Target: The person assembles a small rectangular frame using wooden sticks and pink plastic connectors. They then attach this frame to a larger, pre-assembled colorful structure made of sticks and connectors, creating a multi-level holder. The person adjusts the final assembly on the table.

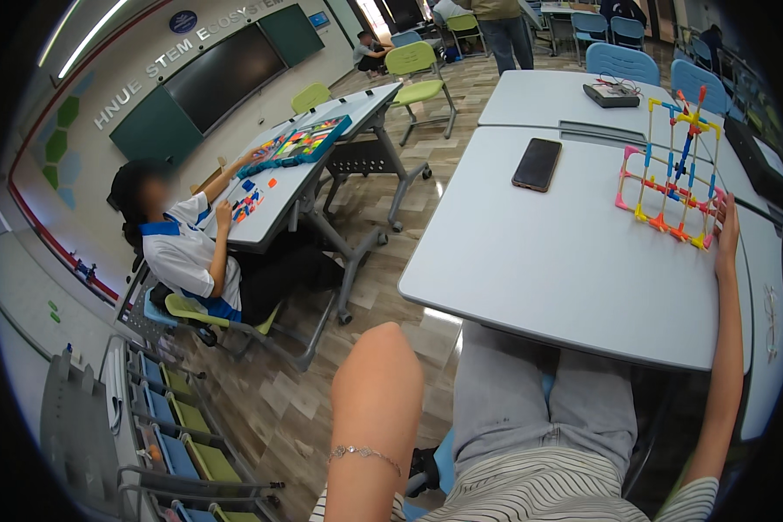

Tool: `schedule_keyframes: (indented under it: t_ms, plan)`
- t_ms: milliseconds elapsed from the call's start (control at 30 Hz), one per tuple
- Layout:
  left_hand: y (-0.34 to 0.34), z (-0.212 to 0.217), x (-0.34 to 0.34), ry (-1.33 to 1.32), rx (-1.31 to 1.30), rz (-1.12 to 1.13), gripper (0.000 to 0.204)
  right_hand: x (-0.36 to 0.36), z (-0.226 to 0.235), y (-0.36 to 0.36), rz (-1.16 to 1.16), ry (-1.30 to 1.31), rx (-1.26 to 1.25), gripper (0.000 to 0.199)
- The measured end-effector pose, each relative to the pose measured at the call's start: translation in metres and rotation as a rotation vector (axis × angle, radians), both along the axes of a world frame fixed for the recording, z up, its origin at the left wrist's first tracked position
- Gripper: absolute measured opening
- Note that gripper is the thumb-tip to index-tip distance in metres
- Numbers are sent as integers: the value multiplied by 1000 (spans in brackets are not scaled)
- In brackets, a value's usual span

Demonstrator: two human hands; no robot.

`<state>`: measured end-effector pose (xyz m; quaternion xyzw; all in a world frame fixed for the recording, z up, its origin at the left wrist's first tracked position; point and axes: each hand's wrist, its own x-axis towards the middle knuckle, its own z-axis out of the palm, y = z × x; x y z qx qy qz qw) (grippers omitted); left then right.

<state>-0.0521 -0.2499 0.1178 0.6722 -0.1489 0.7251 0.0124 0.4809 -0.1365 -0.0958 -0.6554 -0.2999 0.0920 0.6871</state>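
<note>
On the white table at my right stands a model of plastic rods and connectors (689,165), an upright open frame in yellow, blue, red, pink and white. My right hand (727,228) is at its right side, fingers closed on the edge by a pink connector. Lower in the middle, my left hand (377,374) is raised over the floor, away from the table, with a thin bracelet (365,452) round the wrist. Its fingers bend out of sight, and nothing it might hold is visible. A dark phone (538,165) lies on the table left of the model.
Behind the phone is a grey box with wires (612,94). Eyeglasses (770,322) lie at far right. At the left, a seated person (187,248) handles small coloured pieces (249,204) beside a teal case (315,141). Coloured bins (183,435) stand lower left.
</note>
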Motion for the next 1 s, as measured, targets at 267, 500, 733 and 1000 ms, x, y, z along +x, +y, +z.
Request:
schedule_keyframes:
  t_ms: [267, 500, 733, 1000]
  plan:
    - [0, -1, 3, 5, 11, -15, 37, 46, -33, 6, 14, 334, 235, 72]
    - [-4, -4, 7, 19, 26, -26, 37, 54, -47, 12, 29, 341, 214, 65]
    - [-2, -6, 14, 10, 39, -38, 37, 36, -41, 8, 39, 340, 219, 56]
    - [-4, -6, 17, 4, 38, -41, 38, 23, -35, 5, 27, 350, 236, 52]
